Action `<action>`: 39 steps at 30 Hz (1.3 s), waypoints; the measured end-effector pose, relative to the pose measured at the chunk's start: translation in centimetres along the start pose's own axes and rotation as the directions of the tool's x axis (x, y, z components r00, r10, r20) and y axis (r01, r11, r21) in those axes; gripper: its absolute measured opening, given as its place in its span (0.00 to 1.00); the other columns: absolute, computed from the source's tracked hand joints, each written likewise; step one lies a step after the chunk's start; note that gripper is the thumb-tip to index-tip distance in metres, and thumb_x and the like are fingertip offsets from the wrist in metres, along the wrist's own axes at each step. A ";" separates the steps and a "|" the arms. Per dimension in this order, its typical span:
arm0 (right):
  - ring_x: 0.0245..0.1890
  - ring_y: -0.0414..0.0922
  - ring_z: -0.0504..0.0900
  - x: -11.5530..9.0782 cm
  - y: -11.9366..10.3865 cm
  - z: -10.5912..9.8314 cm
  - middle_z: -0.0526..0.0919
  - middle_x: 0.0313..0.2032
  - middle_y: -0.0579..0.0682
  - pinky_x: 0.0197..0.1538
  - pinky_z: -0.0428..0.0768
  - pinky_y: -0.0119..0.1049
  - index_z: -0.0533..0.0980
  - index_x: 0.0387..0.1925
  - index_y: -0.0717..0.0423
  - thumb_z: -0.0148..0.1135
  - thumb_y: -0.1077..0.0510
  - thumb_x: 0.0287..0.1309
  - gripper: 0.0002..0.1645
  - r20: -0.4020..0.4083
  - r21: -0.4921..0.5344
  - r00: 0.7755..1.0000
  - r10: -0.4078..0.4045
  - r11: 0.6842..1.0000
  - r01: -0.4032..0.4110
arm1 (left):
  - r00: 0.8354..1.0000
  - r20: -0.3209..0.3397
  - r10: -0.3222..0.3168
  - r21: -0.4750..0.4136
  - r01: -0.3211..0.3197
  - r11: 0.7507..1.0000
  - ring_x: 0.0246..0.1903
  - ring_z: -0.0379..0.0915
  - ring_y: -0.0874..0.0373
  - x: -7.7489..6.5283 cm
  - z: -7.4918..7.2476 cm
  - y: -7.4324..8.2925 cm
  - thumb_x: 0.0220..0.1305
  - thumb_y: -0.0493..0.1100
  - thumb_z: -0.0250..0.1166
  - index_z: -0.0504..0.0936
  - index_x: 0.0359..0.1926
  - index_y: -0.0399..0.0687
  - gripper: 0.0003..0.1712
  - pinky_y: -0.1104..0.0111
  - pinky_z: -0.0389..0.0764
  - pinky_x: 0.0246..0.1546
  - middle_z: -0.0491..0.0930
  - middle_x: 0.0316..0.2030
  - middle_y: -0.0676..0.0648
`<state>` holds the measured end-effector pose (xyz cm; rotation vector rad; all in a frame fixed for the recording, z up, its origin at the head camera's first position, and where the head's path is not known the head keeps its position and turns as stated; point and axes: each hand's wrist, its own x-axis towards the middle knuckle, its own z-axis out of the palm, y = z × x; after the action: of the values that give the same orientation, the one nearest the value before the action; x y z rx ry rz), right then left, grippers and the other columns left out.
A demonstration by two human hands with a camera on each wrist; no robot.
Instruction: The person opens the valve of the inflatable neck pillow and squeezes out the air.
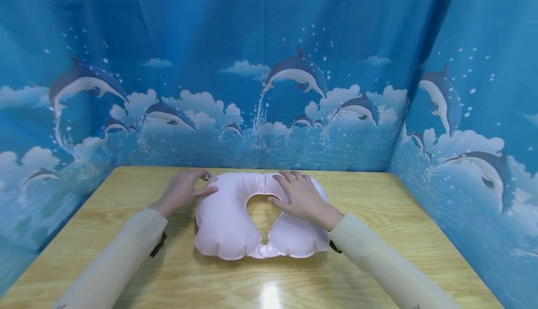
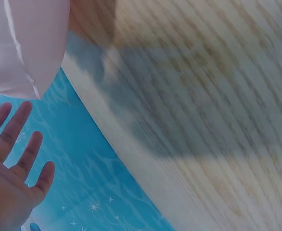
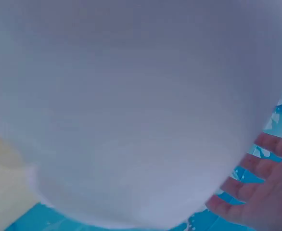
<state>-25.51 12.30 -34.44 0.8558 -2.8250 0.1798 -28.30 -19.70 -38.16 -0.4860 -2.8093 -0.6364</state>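
A pale pink inflated U-shaped neck pillow (image 1: pixel 229 215) lies on the wooden table, its two ends towards me and joined by a snap tab (image 1: pixel 269 251). My left hand (image 1: pixel 182 191) is at its far left corner, the thumb reaching the pillow's edge. In the left wrist view the fingers (image 2: pixel 28 161) of that hand are spread and extended beside the pillow (image 2: pixel 23 45). Across the pillow's right side rests my right hand (image 1: pixel 300 197), fingers spread, thumb at the inner opening. The pillow (image 3: pixel 131 120) fills most of the right wrist view, fingers (image 3: pixel 259 166) at its edge.
The wooden table (image 1: pixel 378 234) extends around the pillow to both sides and towards me. Blue curtains with dolphins (image 1: pixel 296 73) rise behind the table and along its left and right sides. Light reflects off the table's near part.
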 end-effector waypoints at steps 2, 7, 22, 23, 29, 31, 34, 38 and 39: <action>0.62 0.59 0.63 0.7 -0.4 -0.2 0.66 0.62 0.55 0.60 0.60 0.61 0.62 0.63 0.50 0.47 0.33 0.59 0.38 0.028 0.002 1.000 -0.009 1.000 0.008 | 1.000 0.004 -0.001 -0.016 0.001 1.000 0.48 0.72 0.44 0.0 0.2 0.0 0.52 0.65 0.61 0.77 0.44 0.48 0.29 0.47 0.69 0.48 0.79 0.44 0.44; 0.62 0.55 0.65 2.4 -1.1 -0.1 0.67 0.62 0.52 0.60 0.61 0.58 0.62 0.63 0.49 0.49 0.36 0.59 0.36 0.056 -0.030 0.998 -0.036 0.999 0.038 | 1.000 0.008 -0.010 -0.029 0.010 1.000 0.46 0.73 0.44 -0.2 0.5 -0.1 0.53 0.65 0.61 0.77 0.45 0.50 0.28 0.46 0.68 0.48 0.80 0.44 0.45; 0.62 0.52 0.65 7.4 -3.7 1.0 0.66 0.63 0.50 0.62 0.62 0.53 0.60 0.65 0.46 0.43 0.39 0.64 0.32 0.214 -0.031 0.974 -0.074 0.996 0.082 | 0.999 0.022 -0.040 -0.014 0.040 0.999 0.48 0.69 0.44 -0.5 1.0 0.0 0.53 0.65 0.61 0.77 0.48 0.49 0.30 0.43 0.64 0.50 0.79 0.45 0.46; 0.61 0.52 0.65 7.7 -3.9 1.2 0.66 0.63 0.49 0.62 0.62 0.53 0.60 0.65 0.45 0.43 0.39 0.64 0.32 0.222 -0.030 0.972 -0.076 0.996 0.085 | 0.999 0.024 -0.040 -0.012 0.040 0.999 0.48 0.69 0.45 -0.5 1.0 0.0 0.53 0.65 0.60 0.77 0.48 0.49 0.30 0.43 0.64 0.50 0.79 0.45 0.46; 0.64 0.51 0.63 8.9 -4.9 2.1 0.65 0.64 0.47 0.65 0.58 0.54 0.60 0.65 0.42 0.42 0.36 0.63 0.33 0.270 0.009 0.960 -0.068 0.998 0.069 | 0.999 0.032 -0.033 0.002 0.033 0.999 0.48 0.69 0.45 -0.7 1.2 0.2 0.53 0.65 0.60 0.77 0.48 0.50 0.30 0.43 0.64 0.49 0.79 0.45 0.47; 0.64 0.52 0.62 9.3 -5.2 2.5 0.64 0.65 0.48 0.65 0.57 0.54 0.59 0.65 0.43 0.42 0.36 0.63 0.33 0.273 0.016 0.960 -0.070 0.998 0.068 | 0.999 0.025 -0.025 0.011 0.025 1.000 0.48 0.69 0.45 -0.7 1.2 0.3 0.53 0.64 0.61 0.77 0.48 0.50 0.29 0.43 0.65 0.48 0.79 0.45 0.47; 0.65 0.53 0.61 9.7 -5.4 3.1 0.63 0.65 0.48 0.65 0.57 0.55 0.59 0.66 0.42 0.42 0.35 0.63 0.33 0.278 0.016 0.958 -0.073 0.997 0.071 | 1.000 0.013 -0.016 0.025 0.016 1.000 0.47 0.70 0.45 -0.7 1.3 0.3 0.53 0.63 0.62 0.77 0.47 0.49 0.28 0.44 0.66 0.46 0.80 0.44 0.46; 0.66 0.53 0.58 9.8 -5.7 3.6 0.60 0.67 0.49 0.65 0.57 0.55 0.57 0.66 0.40 0.42 0.36 0.63 0.33 0.299 0.024 0.952 -0.071 0.997 0.067 | 1.000 0.009 -0.017 0.032 0.017 0.999 0.47 0.70 0.44 -0.9 1.3 0.3 0.53 0.62 0.62 0.78 0.48 0.47 0.29 0.44 0.66 0.47 0.80 0.45 0.45; 0.67 0.53 0.58 9.8 -5.7 3.6 0.60 0.67 0.50 0.65 0.56 0.55 0.57 0.67 0.40 0.42 0.36 0.63 0.33 0.306 0.026 0.949 -0.070 0.998 0.065 | 1.000 0.006 -0.016 0.034 0.016 0.999 0.47 0.70 0.43 -1.0 1.3 0.3 0.53 0.62 0.62 0.78 0.48 0.47 0.29 0.44 0.67 0.47 0.80 0.45 0.44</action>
<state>-30.82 1.69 -35.56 1.0666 -3.0760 0.0636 -27.50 -19.14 -39.48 -0.4610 -2.8278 -0.5906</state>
